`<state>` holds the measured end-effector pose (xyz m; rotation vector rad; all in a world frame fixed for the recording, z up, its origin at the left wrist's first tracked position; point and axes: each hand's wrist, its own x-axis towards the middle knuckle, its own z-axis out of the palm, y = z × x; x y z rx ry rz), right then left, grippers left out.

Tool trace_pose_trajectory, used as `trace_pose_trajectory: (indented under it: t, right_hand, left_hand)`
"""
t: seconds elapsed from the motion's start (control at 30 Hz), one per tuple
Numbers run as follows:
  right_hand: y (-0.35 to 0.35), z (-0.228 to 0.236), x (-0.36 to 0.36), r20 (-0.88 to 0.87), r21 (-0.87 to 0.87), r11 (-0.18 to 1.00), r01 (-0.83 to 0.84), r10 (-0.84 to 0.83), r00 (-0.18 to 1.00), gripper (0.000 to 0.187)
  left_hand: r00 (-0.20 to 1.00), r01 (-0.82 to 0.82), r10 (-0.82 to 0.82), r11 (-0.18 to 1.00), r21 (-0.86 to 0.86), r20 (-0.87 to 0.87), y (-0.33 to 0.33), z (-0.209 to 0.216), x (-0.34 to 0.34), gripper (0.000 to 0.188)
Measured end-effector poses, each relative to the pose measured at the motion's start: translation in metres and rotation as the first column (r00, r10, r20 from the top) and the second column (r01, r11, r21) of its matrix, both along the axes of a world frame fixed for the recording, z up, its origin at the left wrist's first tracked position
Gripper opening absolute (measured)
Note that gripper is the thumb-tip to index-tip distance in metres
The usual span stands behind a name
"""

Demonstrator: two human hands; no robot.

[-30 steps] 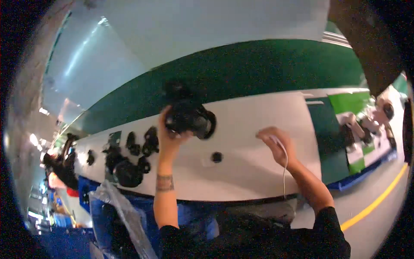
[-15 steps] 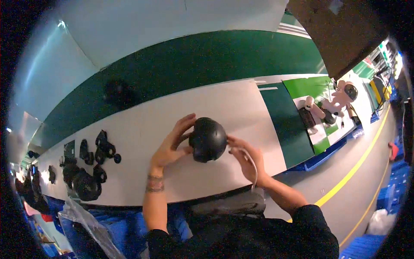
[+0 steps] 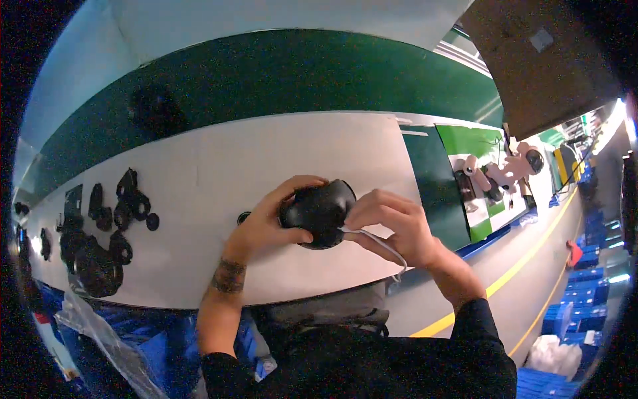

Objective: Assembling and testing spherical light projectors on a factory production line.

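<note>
A glossy black rounded housing is held above the white work surface in front of me. My left hand wraps round its left side, with the thumb across the lower front and the fingers over the top. At the right side of the housing, my right hand pinches a white cable, its fingertips against the housing. The cable's end is hidden between those fingertips and the housing. From there it curves down below my right hand. Just left of my left hand lies a small black ring.
Several black rounded parts and smaller black pieces lie on the white surface at the left. White camera-like devices stand on a green and white mat at the right. A brown cardboard panel hangs upper right.
My right hand has closed in on the housing's right side with the cable pinched. The housing has tilted, and my left hand grips it more tightly. The whole view has shifted slightly.
</note>
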<state>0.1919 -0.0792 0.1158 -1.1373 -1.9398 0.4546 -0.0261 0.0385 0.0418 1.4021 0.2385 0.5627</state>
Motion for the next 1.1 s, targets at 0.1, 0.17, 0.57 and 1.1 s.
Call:
trace_pose_trajectory:
  t: [0.1,0.17,0.57,1.1]
  right_hand:
    - [0.007,0.005,-0.005,0.126,0.058,0.998,-0.034,0.027,0.992,0.023]
    - [0.008,0.013,-0.01,0.178,0.061,0.998,-0.024,0.013,0.984,0.023]
    - [0.011,0.021,-0.02,0.359,0.093,0.995,0.047,-0.077,0.93,0.023]
    - [0.004,-0.024,-0.009,0.351,0.04,0.993,0.114,-0.121,0.929,0.096]
  left_hand:
    - [0.997,-0.03,0.022,0.992,0.126,0.069,0.002,-0.005,0.002,0.079]
    - [0.998,-0.037,0.029,0.983,0.179,0.047,0.004,-0.003,0.002,0.078]
    - [0.997,-0.043,0.052,0.99,0.131,-0.061,0.008,-0.006,0.003,0.077]
    - [0.967,-0.215,0.252,0.885,0.412,-0.036,0.003,-0.012,-0.017,0.082]
